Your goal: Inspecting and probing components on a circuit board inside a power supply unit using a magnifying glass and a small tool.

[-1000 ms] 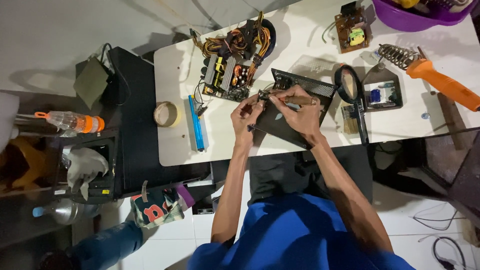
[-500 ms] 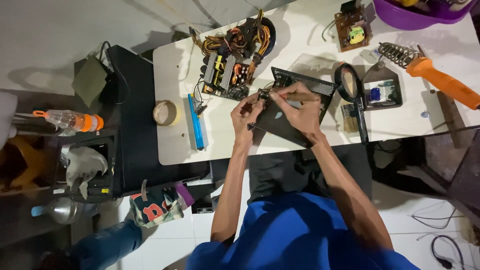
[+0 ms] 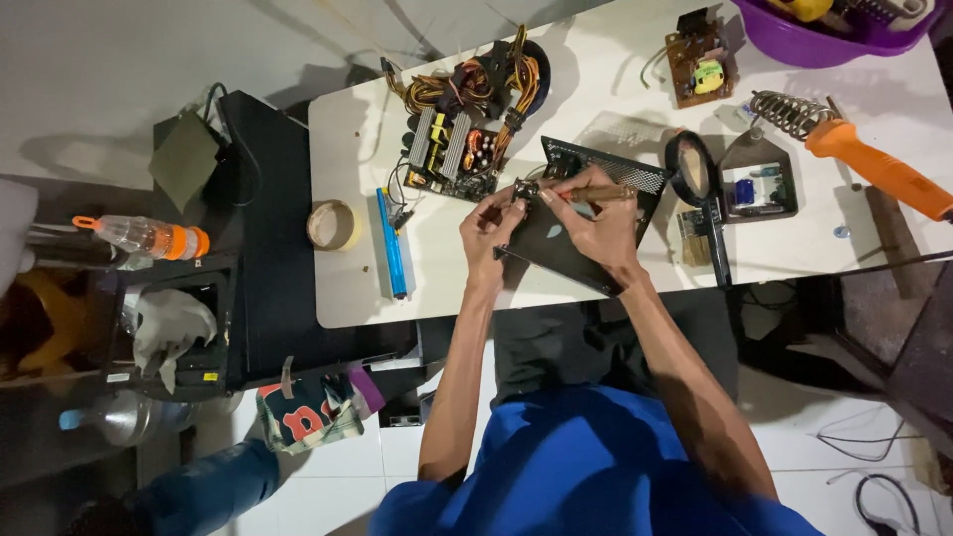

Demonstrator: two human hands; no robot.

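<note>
Now the left hand (image 3: 491, 223) should pinch the small part (image 3: 523, 189) tight above the black metal case (image 3: 566, 243) near the table's middle, while the right hand (image 3: 596, 213), closed around the screwdriver (image 3: 601, 194), turns slowly

- Two hands: left hand (image 3: 488, 223), right hand (image 3: 596, 220).
- One black metal case (image 3: 556, 248) on the counter (image 3: 347, 288).
- Two circuit boards: a large one (image 3: 452, 149), a small one (image 3: 700, 69).
- One roll of tape (image 3: 335, 225).
- One blue pen-like tool (image 3: 393, 243).
- One magnifying glass (image 3: 692, 169).
- One orange soldering iron (image 3: 879, 169).
- One purple bowl (image 3: 834, 30).
- One plastic bottle (image 3: 149, 236).
</note>
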